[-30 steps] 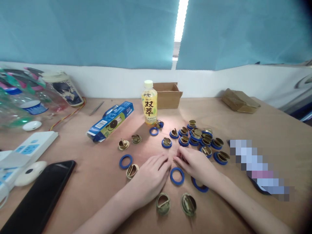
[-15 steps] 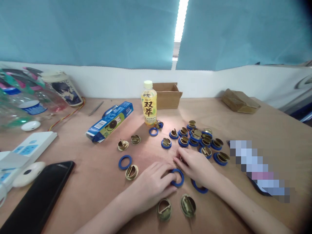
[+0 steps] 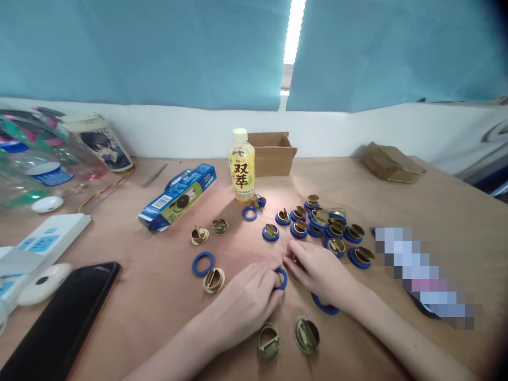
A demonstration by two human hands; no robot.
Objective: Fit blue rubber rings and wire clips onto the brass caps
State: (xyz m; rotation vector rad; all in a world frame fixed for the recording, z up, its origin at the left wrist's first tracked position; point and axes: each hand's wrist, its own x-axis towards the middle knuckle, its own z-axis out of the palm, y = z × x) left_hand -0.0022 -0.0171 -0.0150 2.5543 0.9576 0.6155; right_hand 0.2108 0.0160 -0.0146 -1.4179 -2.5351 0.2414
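A blue ring (image 3: 283, 279) sits at the fingertips of my left hand (image 3: 248, 296), which is closed on it and covers most of it. Close beside it, my right hand (image 3: 319, 271) has its thumb and fingers pinched together. Only a small glint shows between them, so what they hold is hidden. Under the right wrist lies another blue ring (image 3: 325, 305), partly covered. Two brass-coloured round metal fittings (image 3: 268, 342) with bars across them rest below my hands. Beyond my right hand stand several such fittings seated in blue rings (image 3: 299, 229).
Left of my hands lie loose fittings (image 3: 214, 280) and a blue ring (image 3: 202, 263). Farther back are a blue carton (image 3: 178, 198), a yellow drink bottle (image 3: 242, 172) and an open cardboard box (image 3: 273, 156). A black phone (image 3: 63, 323) lies at left, a pixelated object (image 3: 420, 275) at right.
My left fingers have closed over the blue ring, which now shows less and has shifted slightly left. My right hand stays in nearly the same place.
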